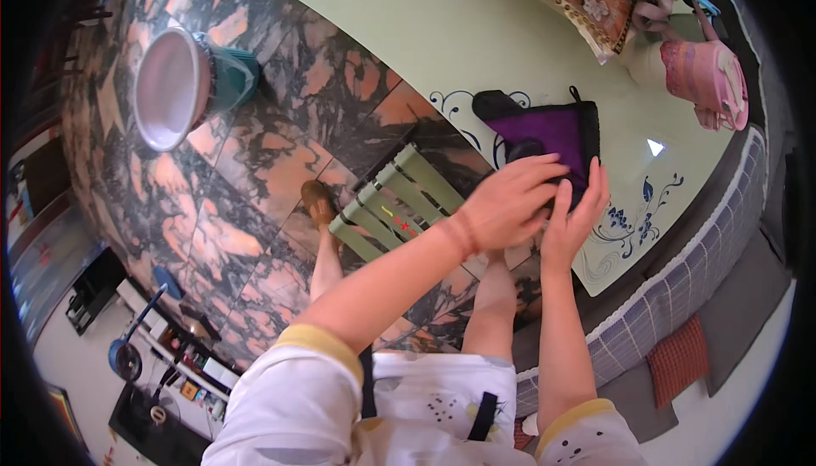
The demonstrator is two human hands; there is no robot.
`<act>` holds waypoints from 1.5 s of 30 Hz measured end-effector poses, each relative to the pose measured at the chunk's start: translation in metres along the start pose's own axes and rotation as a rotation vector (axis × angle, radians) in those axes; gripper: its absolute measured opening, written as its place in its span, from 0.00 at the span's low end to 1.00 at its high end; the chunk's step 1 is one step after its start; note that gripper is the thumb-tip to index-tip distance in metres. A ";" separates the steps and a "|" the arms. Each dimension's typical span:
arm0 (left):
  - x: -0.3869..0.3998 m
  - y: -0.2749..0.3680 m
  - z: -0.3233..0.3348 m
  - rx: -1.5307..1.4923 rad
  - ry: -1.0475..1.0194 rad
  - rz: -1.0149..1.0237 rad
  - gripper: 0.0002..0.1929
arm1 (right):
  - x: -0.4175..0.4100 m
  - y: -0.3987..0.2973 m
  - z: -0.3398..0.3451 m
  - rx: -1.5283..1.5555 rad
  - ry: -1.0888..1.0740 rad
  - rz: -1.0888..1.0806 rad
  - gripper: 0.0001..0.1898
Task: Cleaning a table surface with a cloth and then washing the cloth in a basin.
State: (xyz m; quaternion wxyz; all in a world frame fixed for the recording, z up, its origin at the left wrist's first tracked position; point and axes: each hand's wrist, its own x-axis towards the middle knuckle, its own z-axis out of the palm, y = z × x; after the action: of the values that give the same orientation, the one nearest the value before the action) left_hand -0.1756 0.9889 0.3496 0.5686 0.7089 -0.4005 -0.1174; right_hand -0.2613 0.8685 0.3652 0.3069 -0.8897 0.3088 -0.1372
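A purple cloth item with black edging and a small black hanging loop [553, 133] lies at the near edge of the pale green table [414, 26]. Two dark rounded parts, one at its upper left corner and one near its middle, go with it or lie against it; which, I cannot tell. Over its lower part reaches my left hand [519, 198], palm down, with its fingers bent. My right hand [577, 211] is at its lower right corner, thumb and fingers on the black edging. What sits between the two hands is hidden, so any grip is unclear.
Snack bags [583, 1] and a pink jug [707, 77] stand toward the table's far right. A green slatted stool [398, 201] is left of my legs. Further left, a white basin [169, 90] rests by a green bin [236, 77]. A sofa [676, 256] runs along the right.
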 end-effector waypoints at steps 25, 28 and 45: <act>-0.274 -0.087 -0.106 0.350 -0.322 -1.179 0.39 | 0.084 -0.174 0.236 -0.308 -0.183 -0.810 0.23; -0.299 -0.089 -0.089 0.476 -0.345 -1.092 0.39 | 0.068 -0.120 0.178 -0.279 -0.287 -0.698 0.22; -0.316 -0.066 -0.027 0.331 -1.214 -1.098 0.26 | 0.250 -0.107 0.200 -0.364 0.027 -0.121 0.38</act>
State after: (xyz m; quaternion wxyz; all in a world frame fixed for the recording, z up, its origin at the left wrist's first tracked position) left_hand -0.3359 1.2318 0.2074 0.0046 0.6913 -0.2468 -0.6791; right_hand 0.0684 0.8690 0.2914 0.1280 -0.9455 0.2786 -0.1094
